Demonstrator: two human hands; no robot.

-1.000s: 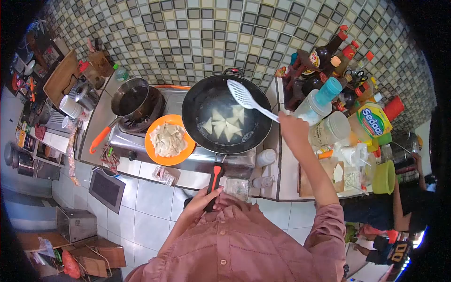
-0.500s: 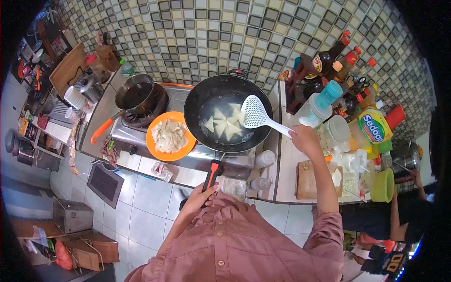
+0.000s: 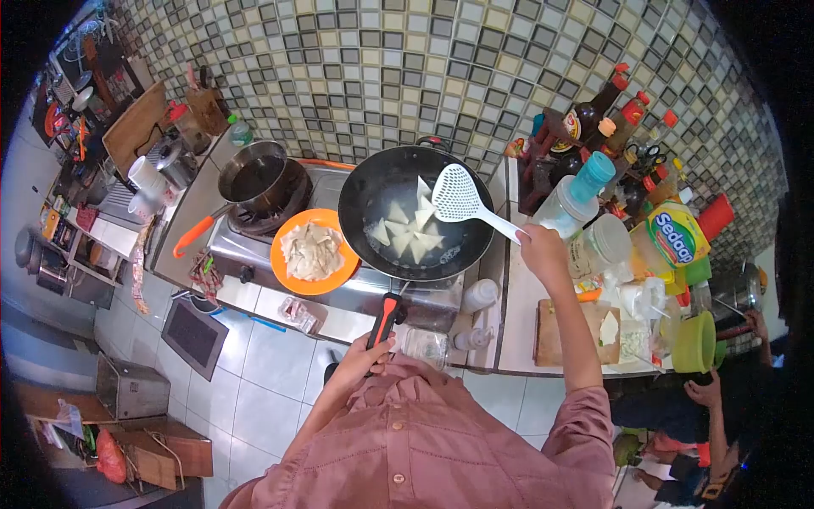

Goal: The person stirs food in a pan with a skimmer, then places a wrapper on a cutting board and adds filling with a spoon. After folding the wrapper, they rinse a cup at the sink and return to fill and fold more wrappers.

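Observation:
A black wok (image 3: 373, 182) sits on the stove with several white triangular pieces (image 3: 417, 231) in clear bubbling liquid. My left hand (image 3: 363, 363) is wrapped round the wok's red and black handle (image 3: 386, 319). My right hand (image 3: 547, 254) grips a white slotted skimmer (image 3: 456, 193) by its handle. The skimmer's perforated head is over the right half of the wok, overlapping the edge of the pieces in this view. Left of the wok, an orange plate (image 3: 284, 284) bears a heap of pale, floury pieces (image 3: 311, 252).
A saucepan (image 3: 246, 174) with an orange handle stands on the left burner. Sauce bottles (image 3: 593, 106), jars (image 3: 604, 242) and a cutting board (image 3: 555, 335) crowd the right counter. At far right, another person's hand (image 3: 705, 390) is near a green bowl (image 3: 695, 339).
The skimmer has shifted slightly left and up, and a white piece now stands out beside its head. The other person's hand has come up by the green bowl. My left hand keeps its grip.

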